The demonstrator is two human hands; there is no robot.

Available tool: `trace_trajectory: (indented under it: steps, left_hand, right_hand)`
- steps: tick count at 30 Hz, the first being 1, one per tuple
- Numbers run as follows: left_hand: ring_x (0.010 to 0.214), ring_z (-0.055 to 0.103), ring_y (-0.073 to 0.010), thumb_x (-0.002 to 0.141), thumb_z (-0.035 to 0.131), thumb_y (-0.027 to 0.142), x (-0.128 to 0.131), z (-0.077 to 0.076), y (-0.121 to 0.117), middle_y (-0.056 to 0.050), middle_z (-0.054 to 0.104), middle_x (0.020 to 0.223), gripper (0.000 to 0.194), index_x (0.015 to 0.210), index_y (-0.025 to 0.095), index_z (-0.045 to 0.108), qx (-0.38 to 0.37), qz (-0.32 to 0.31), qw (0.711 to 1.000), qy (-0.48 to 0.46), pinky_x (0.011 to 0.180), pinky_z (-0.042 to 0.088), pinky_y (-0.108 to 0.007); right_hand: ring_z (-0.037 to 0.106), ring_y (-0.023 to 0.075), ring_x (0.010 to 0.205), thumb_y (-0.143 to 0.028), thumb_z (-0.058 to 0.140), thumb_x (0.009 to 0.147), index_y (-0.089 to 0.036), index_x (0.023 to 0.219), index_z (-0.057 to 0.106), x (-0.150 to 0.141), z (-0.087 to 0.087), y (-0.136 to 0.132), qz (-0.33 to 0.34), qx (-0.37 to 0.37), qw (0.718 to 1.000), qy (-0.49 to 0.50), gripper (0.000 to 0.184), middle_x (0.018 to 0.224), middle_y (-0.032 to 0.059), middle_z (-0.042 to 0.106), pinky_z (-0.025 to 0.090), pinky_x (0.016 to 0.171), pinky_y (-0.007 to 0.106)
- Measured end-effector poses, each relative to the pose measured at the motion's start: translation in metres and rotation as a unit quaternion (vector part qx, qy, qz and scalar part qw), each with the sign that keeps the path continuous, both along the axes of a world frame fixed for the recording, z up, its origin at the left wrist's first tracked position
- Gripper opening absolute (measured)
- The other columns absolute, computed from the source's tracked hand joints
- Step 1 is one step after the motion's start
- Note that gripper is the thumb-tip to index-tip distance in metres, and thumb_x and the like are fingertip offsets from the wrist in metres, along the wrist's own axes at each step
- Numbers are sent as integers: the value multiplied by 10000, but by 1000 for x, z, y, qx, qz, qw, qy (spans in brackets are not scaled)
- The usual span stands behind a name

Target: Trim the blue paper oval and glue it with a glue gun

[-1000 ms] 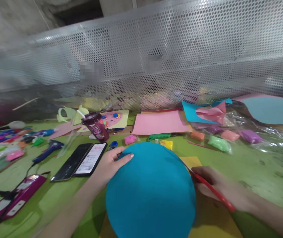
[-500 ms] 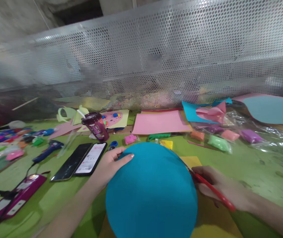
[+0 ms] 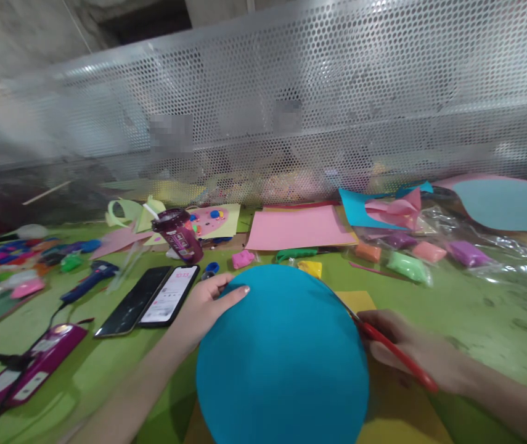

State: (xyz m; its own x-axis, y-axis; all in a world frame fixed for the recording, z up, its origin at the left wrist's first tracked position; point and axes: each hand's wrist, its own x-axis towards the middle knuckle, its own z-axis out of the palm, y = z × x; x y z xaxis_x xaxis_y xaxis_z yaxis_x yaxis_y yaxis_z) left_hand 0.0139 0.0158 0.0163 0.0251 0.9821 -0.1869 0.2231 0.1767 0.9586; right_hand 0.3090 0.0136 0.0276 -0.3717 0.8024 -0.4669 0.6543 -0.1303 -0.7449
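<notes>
A large blue paper circle (image 3: 281,364) lies in front of me over a yellow sheet of paper (image 3: 406,413). My left hand (image 3: 210,302) grips the circle's upper left edge, thumb on top and the fingers partly hidden behind it. In my right hand (image 3: 402,345) is a pair of scissors (image 3: 397,354) with red handles. Their blades sit at the right edge of the circle, by the yellow sheet; how far apart the blades are is hard to make out.
On the green table (image 3: 485,320) stand a purple cup (image 3: 180,237) with a straw, two phones (image 3: 171,296), a glue gun (image 3: 90,280) and a power strip (image 3: 32,370). Pink paper (image 3: 298,228) and several clay packets (image 3: 408,266) lie farther back, before a perforated metal panel (image 3: 337,92).
Almost nothing differs. Both hands, the scissors and the blue circle keep nearly the same positions, with only a very slight shift of the circle.
</notes>
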Motion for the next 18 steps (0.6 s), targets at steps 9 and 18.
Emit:
trace_trajectory:
  steps: [9,18]
  left_hand:
    - [644,630,-210,688,623,454,1,1,0,-35,670,762,326,877,189,619,5,4,1000,15,575,492,-301]
    - [630,629,-202,681,623,466,1,2,0,-34,687,778,356,914,197,628,2,12,1000,17,563,497,-290]
  right_hand:
    - [505,138,591,-358,508,697,-164,811,592,3,-8,-3,-4,65,998,-12,240,690,18,574,381,481,212]
    - [480,111,513,-390,541,692,-163,795,596,2,-5,1,29,35,999,0,255,675,8,574,359,446,210]
